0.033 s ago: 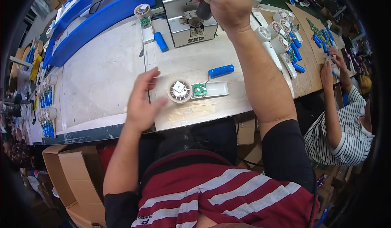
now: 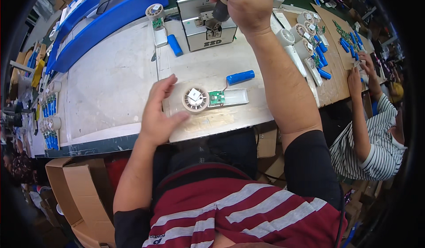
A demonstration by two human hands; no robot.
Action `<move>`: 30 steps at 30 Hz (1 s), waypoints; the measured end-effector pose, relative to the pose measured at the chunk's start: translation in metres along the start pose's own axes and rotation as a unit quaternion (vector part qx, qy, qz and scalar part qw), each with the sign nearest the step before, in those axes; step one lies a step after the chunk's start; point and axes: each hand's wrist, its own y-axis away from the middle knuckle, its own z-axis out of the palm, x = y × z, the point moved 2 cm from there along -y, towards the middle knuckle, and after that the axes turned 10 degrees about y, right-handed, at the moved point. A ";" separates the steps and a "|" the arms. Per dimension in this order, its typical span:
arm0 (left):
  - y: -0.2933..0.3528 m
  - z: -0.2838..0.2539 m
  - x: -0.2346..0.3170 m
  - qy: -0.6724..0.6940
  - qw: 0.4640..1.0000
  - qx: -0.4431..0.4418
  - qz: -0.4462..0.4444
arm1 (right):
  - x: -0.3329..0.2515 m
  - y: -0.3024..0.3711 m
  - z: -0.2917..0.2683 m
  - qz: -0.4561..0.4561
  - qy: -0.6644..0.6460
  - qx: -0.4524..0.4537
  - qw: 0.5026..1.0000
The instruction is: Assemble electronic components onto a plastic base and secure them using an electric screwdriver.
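My right hand (image 2: 249, 6) is wrapped around a dark electric screwdriver (image 2: 221, 9), whose tip end points down at the metal pick-up part of a screw feeder (image 2: 206, 22). Open, with thumb and fingers spread, my left hand (image 2: 159, 110) hovers at the left side of a small round fan unit (image 2: 195, 99). The unit lies flat on the table with a white square piece on top. A white handle shell (image 2: 237, 96) extends from it to the right, with a green circuit board (image 2: 217, 98) inside. Wired to the board, a blue cylindrical battery (image 2: 240, 77) rests behind the shell.
Another fan unit (image 2: 155, 11) with its blue battery (image 2: 175, 45) lies left of the feeder. A long blue bin (image 2: 108, 29) stands at the back left. More fan units (image 2: 304, 48) are grouped at right, near a co-worker's hands (image 2: 355, 77). Finished-looking units (image 2: 52, 124) stand far left.
My left hand has shifted slightly right, bringing the thumb nearer the fan unit. My right hand and the screwdriver stay nearly still at the feeder.
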 end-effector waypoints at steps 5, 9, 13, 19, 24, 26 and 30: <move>0.000 0.016 0.006 -0.049 0.999 -0.017 0.008 | -0.005 0.003 0.012 -0.025 -0.050 0.023 0.998; 0.000 0.018 0.003 -0.062 0.998 -0.027 0.006 | -0.004 0.004 0.012 -0.021 -0.051 0.022 0.998; 0.000 0.017 0.003 -0.068 0.997 -0.033 0.000 | -0.001 0.004 0.013 -0.017 -0.057 0.021 0.998; -0.001 0.017 0.003 -0.073 0.997 -0.034 -0.004 | 0.002 0.004 0.013 -0.013 -0.068 0.021 0.997; -0.001 0.017 0.002 -0.078 0.996 -0.038 -0.008 | 0.005 0.005 0.012 -0.009 -0.077 0.021 0.997; -0.001 0.017 0.002 -0.079 0.996 -0.039 -0.009 | 0.003 0.005 0.011 -0.009 -0.079 0.021 0.997; -0.001 0.017 0.003 -0.085 0.996 -0.034 -0.015 | -0.004 0.000 0.015 -0.006 -0.093 0.028 0.995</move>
